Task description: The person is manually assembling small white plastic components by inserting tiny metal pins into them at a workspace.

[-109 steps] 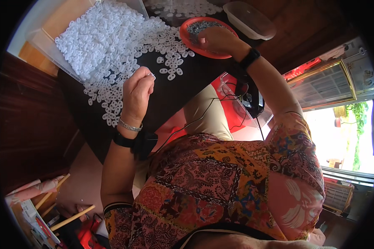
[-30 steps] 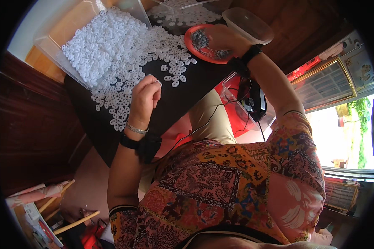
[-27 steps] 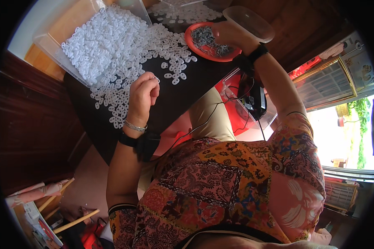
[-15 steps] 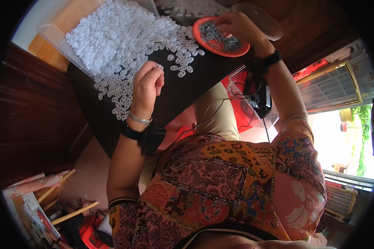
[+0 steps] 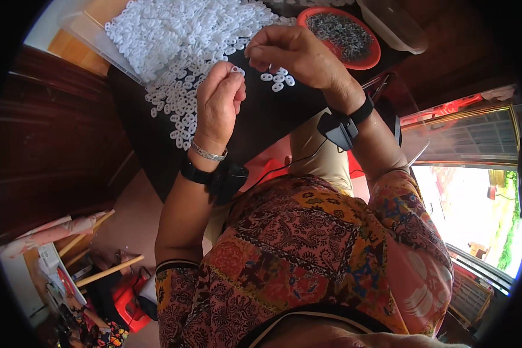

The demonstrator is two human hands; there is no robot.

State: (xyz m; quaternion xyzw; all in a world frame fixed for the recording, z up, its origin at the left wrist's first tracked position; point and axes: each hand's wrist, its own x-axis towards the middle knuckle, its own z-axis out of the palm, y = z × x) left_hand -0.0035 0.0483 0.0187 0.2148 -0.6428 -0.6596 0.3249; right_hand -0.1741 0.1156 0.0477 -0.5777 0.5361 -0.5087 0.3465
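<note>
My left hand (image 5: 219,103) is closed over the dark table, pinching a small white oval plastic piece (image 5: 236,70) with holes between thumb and forefinger. My right hand (image 5: 300,57) is just to the right of it and slightly higher, thumb and forefinger pressed together; whatever is in the pinch is too small to make out. Beyond both hands spreads a heap of the same white oval pieces (image 5: 182,29). Several loose ovals (image 5: 278,80) lie below my right hand. At the far right, an orange-red dish (image 5: 377,53) holds many small grey metal bits (image 5: 342,36).
A clear plastic bin (image 5: 90,40) lies tipped behind the heap, with ovals in its mouth. Next to the dish stands a clear plastic container (image 5: 391,26). The dark tabletop (image 5: 142,139) ends close to my knees. Dark wooden panels (image 5: 58,133) rise at left.
My right hand has left the dish and come left, close to my left hand. My left hand keeps its pinch on the white oval. The whole view has shifted slightly.
</note>
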